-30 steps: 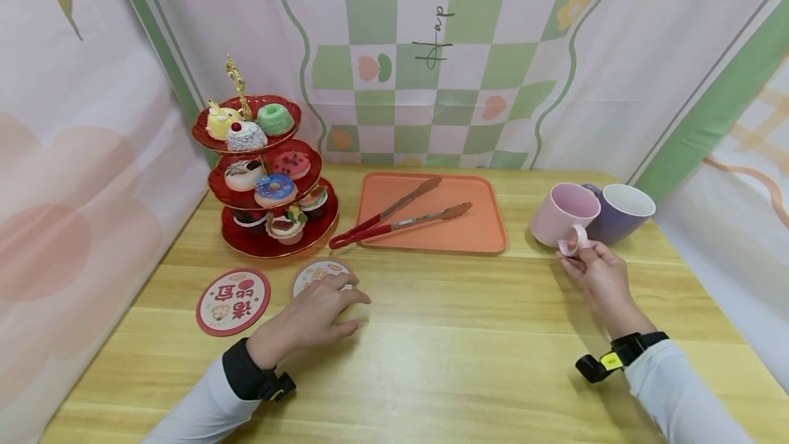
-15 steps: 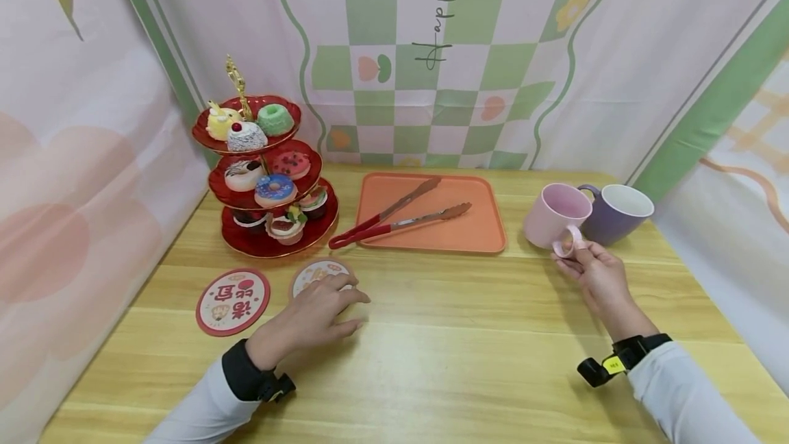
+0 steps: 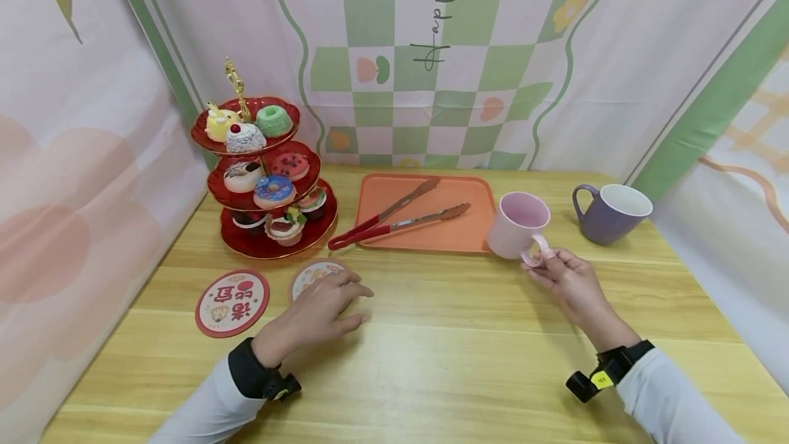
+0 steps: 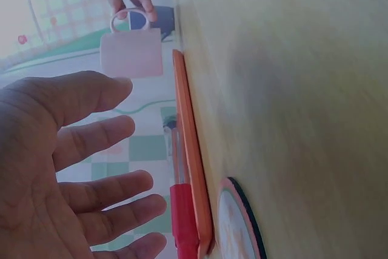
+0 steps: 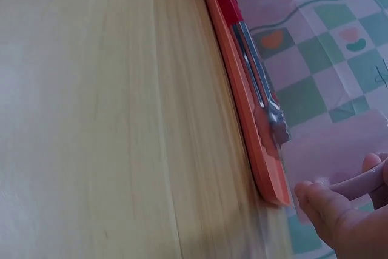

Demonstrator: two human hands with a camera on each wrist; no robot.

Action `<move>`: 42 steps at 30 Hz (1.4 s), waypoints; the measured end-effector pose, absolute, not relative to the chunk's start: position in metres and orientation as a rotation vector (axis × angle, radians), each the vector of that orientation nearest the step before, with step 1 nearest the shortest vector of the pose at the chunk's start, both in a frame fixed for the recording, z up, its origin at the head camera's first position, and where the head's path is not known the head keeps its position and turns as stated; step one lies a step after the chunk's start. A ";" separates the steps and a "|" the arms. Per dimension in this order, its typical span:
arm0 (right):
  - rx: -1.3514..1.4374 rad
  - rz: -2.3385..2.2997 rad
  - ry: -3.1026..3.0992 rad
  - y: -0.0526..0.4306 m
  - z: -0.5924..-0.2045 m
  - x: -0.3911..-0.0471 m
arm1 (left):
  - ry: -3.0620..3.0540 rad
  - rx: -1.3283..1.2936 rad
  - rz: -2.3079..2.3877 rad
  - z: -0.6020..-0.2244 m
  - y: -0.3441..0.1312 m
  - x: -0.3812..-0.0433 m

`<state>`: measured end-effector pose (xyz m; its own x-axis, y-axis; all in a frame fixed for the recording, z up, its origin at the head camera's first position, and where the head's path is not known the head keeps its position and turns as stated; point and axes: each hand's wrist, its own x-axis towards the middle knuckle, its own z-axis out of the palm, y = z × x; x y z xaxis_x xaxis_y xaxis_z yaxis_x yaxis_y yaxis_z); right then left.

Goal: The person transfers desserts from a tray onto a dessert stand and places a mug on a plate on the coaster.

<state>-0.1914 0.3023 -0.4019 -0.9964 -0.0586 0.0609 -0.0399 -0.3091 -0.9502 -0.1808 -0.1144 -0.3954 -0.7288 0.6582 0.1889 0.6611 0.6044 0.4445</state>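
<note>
A pink mug [image 3: 514,228] is upright at the right end of the orange tray, its handle [image 3: 535,252] pinched between the thumb and fingers of my right hand [image 3: 570,286]. In the right wrist view those fingers [image 5: 324,204] meet around the handle. Over on the left, my left hand [image 3: 314,314] hovers with fingers spread, partly covering a round coaster [image 3: 308,278] in the head view. The left wrist view has its palm [image 4: 36,168] holding nothing. A second coaster [image 3: 232,303], rimmed in red, lies farther left.
Red-handled tongs [image 3: 394,220] lie spread across the orange tray [image 3: 456,238]. A three-tier red stand [image 3: 246,251] with cakes and donuts rises at the back left. At the right stands a purple mug [image 3: 610,218]. Patterned cloth [image 3: 419,88] hangs behind the table.
My right hand has carried the pink mug leftward, away from the purple mug and up to the tray's end. My left hand has stayed almost in place.
</note>
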 end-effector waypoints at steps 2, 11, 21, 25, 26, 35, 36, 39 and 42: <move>-0.148 -2.471 1.910 0.299 -0.405 -0.191 | -2.790 -1.146 -0.794 -0.396 -0.113 -0.181; -0.217 -2.321 1.954 0.270 -0.394 -0.181 | -2.782 -1.064 -0.969 -0.400 -0.105 -0.182; -0.298 -2.208 1.997 0.244 -0.388 -0.175 | -2.700 -0.873 -1.468 -0.399 -0.093 -0.184; -0.348 -2.162 1.970 0.236 -0.387 -0.172 | -2.609 -0.738 -1.676 -0.395 -0.086 -0.184; -0.364 -2.149 1.969 0.234 -0.387 -0.171 | -2.590 -0.695 -1.718 -0.394 -0.084 -0.184; -0.447 -2.056 1.982 0.219 -0.387 -0.166 | -2.476 -0.529 -1.953 -0.387 -0.067 -0.186; -0.450 -2.047 1.980 0.217 -0.387 -0.165 | -2.482 -0.528 -1.959 -0.388 -0.065 -0.186; -0.476 -2.025 1.975 0.213 -0.387 -0.164 | -2.507 -0.530 -1.959 -0.390 -0.057 -0.187; -0.499 -2.014 1.957 0.208 -0.386 -0.163 | -2.510 -0.538 -1.937 -0.391 -0.049 -0.188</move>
